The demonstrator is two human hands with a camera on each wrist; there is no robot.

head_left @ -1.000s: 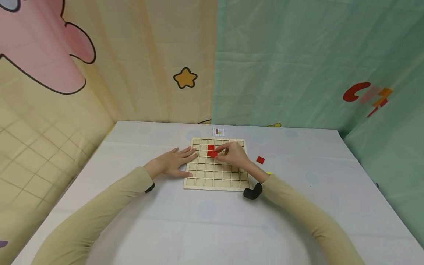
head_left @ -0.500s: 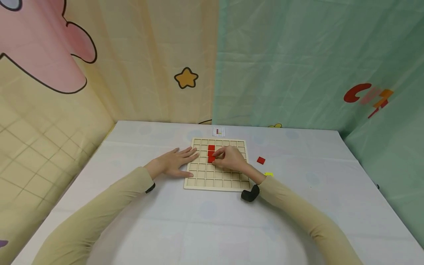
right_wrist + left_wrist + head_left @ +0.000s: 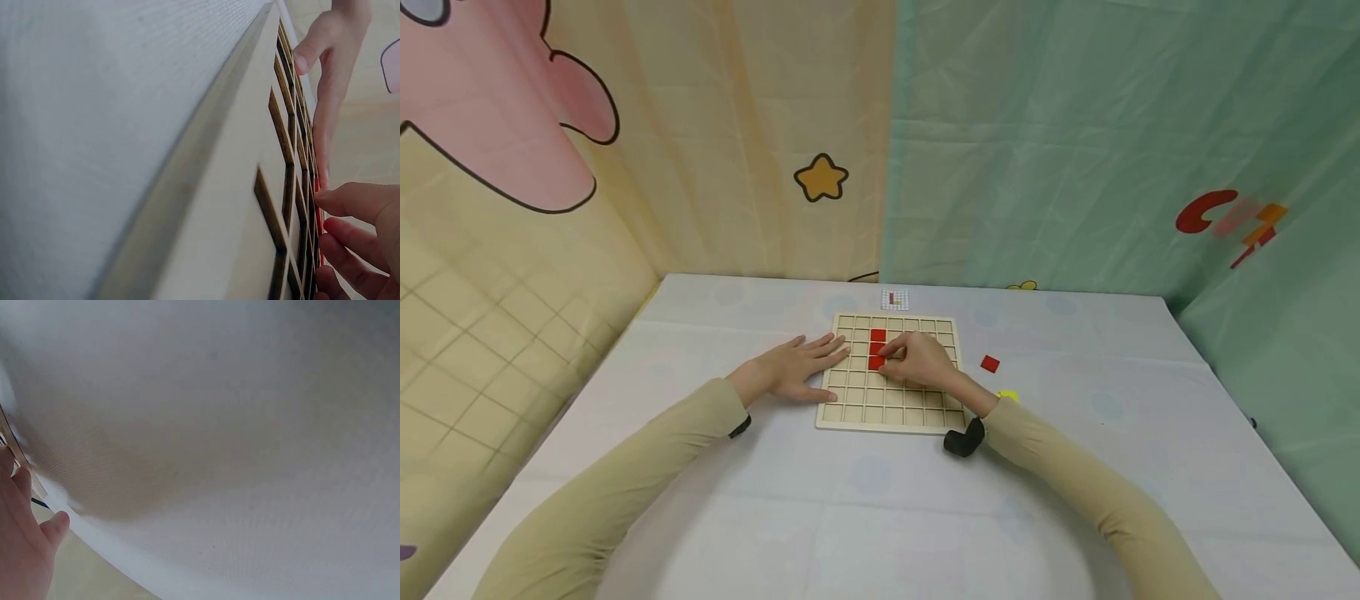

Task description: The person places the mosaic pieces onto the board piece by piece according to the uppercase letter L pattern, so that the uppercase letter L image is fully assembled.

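A wooden grid board [image 3: 880, 420] lies on the table in the head view. Three red square tiles form a column in it: a far tile [image 3: 877, 335], a middle tile [image 3: 876, 348] and a near tile [image 3: 875, 363]. My right hand [image 3: 921, 360] pinches the near tile between thumb and fingers, over the board; its fingertips cover part of that tile's right side. Spread flat, my left hand [image 3: 793, 367] rests at the board's left edge, fingertips on the frame. In the right wrist view the thumb [image 3: 344, 199] touches a sliver of red at the grid.
Right of the board lies a loose red tile [image 3: 990, 363]. Yellow pieces [image 3: 1008, 395] sit partly behind the right sleeve [image 3: 1060, 458]. Beyond the board is a small printed grid card [image 3: 895, 300]. Curtains [image 3: 1037, 167] stand behind the white table [image 3: 865, 517].
The right hand has brought its red tile one row nearer, below the middle tile, then shifted it slightly left. The left hand has stayed put.
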